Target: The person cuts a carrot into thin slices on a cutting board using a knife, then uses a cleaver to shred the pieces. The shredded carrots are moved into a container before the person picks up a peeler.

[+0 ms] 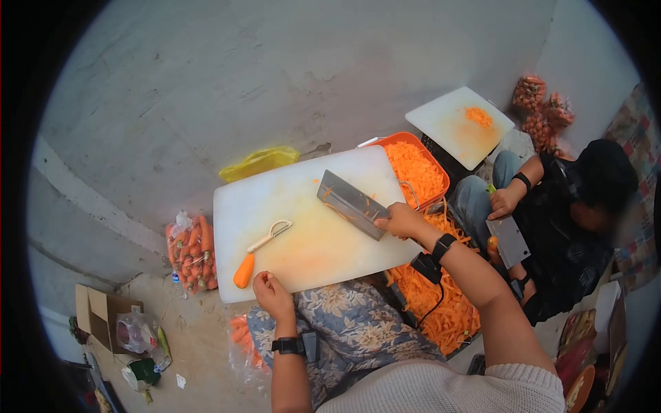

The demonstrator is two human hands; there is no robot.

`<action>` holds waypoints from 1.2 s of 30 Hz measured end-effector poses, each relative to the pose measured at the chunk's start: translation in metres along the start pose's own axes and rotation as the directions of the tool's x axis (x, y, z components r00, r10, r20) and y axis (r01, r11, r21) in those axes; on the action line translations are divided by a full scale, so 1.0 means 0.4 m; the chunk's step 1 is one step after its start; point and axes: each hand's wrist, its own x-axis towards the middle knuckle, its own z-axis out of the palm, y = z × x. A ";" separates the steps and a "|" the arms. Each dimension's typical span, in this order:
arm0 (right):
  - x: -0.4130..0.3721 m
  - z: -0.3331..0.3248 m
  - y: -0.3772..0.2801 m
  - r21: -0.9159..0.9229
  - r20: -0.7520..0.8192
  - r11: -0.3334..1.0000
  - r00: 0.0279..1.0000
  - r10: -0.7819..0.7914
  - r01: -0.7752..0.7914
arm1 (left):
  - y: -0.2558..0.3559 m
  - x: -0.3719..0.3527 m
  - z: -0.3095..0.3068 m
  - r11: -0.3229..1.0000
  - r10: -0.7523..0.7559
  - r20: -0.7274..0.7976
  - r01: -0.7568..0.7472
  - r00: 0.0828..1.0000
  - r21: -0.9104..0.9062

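Note:
In my right hand (403, 221) is the handle of a cleaver (350, 203), its broad blade over the white cutting board (241, 199). Orange shreds cling to the blade. My left hand (273, 294) is at the board's near edge with fingers curled in and nothing visible in them. Just beyond its fingertips lies a peeled carrot piece (244, 270), apart from the hand. A peeler (270, 235) with a pale handle rests on the board above the carrot.
Carrot shreds fill an orange tub (446, 180) and a crate (441, 306) to the right. A co-worker (571, 227) holds another cleaver (508, 241) beside a second board (447, 131). Bagged carrots (191, 253) and a cardboard box (103, 310) stand left.

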 end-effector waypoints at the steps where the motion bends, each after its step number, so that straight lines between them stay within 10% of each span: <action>1: 0.010 -0.011 0.013 0.016 -0.015 1.000 1.000 -0.004 0.005 | 0.006 -0.002 -0.003 1.000 0.001 -0.001 -0.001 1.000 -0.003; 21: 0.118 -0.195 0.147 -0.256 -0.554 0.962 0.829 -0.069 -0.091 | -0.013 -0.007 0.004 0.998 0.037 0.008 -0.037 0.999 -0.050; 27: 0.048 -0.031 0.019 0.299 -0.211 0.951 0.978 -0.008 0.072 | -0.010 -0.008 0.006 0.997 0.004 0.023 -0.003 1.000 -0.080; 36: 0.108 0.085 -0.040 0.328 0.130 0.944 0.991 -0.036 -0.009 | -0.008 -0.011 0.000 0.995 0.018 0.038 -0.014 0.999 -0.094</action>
